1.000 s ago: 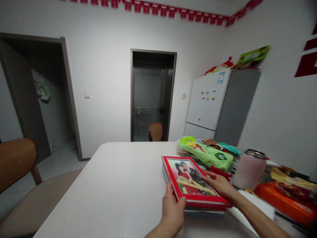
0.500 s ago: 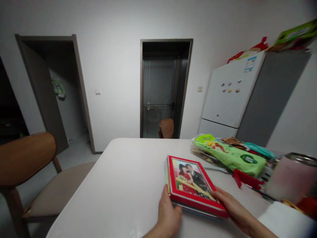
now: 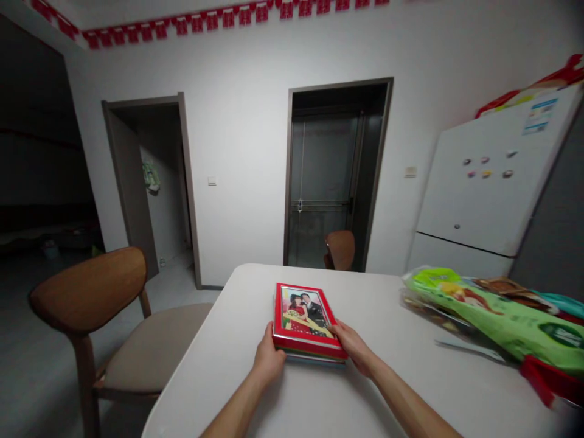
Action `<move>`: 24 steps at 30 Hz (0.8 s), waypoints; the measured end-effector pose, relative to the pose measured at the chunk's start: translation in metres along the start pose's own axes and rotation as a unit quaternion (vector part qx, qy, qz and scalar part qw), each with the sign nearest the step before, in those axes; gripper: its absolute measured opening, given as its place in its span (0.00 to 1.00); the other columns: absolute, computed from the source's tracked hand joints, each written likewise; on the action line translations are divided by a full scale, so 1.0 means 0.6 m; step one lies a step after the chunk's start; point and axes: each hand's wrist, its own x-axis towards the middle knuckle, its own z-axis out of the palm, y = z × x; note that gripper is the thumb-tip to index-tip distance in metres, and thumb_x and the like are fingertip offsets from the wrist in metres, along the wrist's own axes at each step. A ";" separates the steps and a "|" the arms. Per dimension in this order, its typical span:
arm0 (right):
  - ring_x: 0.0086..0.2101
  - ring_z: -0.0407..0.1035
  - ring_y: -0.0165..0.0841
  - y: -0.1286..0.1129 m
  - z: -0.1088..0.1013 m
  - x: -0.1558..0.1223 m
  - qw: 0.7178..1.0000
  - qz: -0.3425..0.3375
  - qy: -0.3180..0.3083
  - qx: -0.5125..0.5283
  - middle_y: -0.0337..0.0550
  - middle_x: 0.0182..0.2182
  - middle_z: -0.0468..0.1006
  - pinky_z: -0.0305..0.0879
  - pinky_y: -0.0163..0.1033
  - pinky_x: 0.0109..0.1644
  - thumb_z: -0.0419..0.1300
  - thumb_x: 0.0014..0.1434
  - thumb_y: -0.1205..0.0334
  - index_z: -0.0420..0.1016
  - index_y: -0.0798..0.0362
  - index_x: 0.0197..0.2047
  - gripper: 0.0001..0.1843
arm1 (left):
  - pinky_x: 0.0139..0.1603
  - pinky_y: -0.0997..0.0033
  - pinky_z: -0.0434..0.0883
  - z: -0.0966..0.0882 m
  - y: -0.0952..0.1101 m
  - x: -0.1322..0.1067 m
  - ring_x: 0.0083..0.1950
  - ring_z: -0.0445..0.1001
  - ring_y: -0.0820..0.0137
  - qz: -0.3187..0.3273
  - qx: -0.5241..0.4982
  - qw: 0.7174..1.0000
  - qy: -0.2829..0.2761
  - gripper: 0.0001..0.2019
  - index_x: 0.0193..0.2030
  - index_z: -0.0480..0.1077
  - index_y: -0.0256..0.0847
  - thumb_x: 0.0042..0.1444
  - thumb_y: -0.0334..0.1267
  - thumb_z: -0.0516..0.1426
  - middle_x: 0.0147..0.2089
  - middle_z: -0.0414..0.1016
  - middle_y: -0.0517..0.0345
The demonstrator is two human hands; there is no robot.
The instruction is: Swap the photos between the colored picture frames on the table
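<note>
A red-framed photo album (image 3: 303,316) with a picture of two people on its cover lies on the white table (image 3: 374,310), on top of thinner flat items. My left hand (image 3: 269,360) grips its near left corner, fingers curled round the edge. My right hand (image 3: 353,348) holds the near right corner, fingers closed on the edge. Both forearms reach in from the bottom of the view.
A green snack packet (image 3: 497,316) and other packets lie at the table's right. A wooden chair (image 3: 104,304) stands at the left, a second chair (image 3: 340,249) beyond the far edge. A white fridge (image 3: 488,201) stands at the right. Two dark doorways open in the back wall.
The album has slid left across the table with both hands on it, away from the snack packets. The view has turned left; the pink cup and orange box have left the frame.
</note>
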 end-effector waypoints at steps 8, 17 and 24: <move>0.17 0.57 0.24 -0.081 0.026 -0.074 0.989 -0.122 0.082 -0.024 0.26 0.15 0.62 0.56 0.31 0.24 0.55 0.44 0.61 0.43 0.49 0.60 0.40 | 0.35 0.75 0.62 -0.041 0.106 -0.045 0.29 0.66 0.73 0.043 -0.111 0.991 0.062 0.29 0.53 0.55 0.36 0.41 0.27 0.55 0.23 0.63 0.67; 0.19 0.56 0.23 -0.192 0.101 -0.236 0.924 -0.257 -0.137 0.246 0.26 0.16 0.63 0.54 0.29 0.23 0.54 0.41 0.72 0.45 0.38 0.57 0.42 | 0.28 0.78 0.62 -0.022 0.287 -0.158 0.23 0.59 0.79 0.193 -0.374 0.885 -0.200 0.44 0.60 0.36 0.47 0.39 0.32 0.58 0.21 0.59 0.73; 0.17 0.57 0.22 -0.135 0.097 -0.211 0.931 -0.121 -0.102 0.330 0.29 0.16 0.65 0.53 0.27 0.20 0.57 0.45 0.61 0.67 0.49 0.43 0.19 | 0.24 0.81 0.59 -0.021 0.230 -0.144 0.22 0.63 0.80 0.058 -0.405 0.898 -0.161 0.35 0.53 0.53 0.43 0.36 0.40 0.63 0.22 0.64 0.71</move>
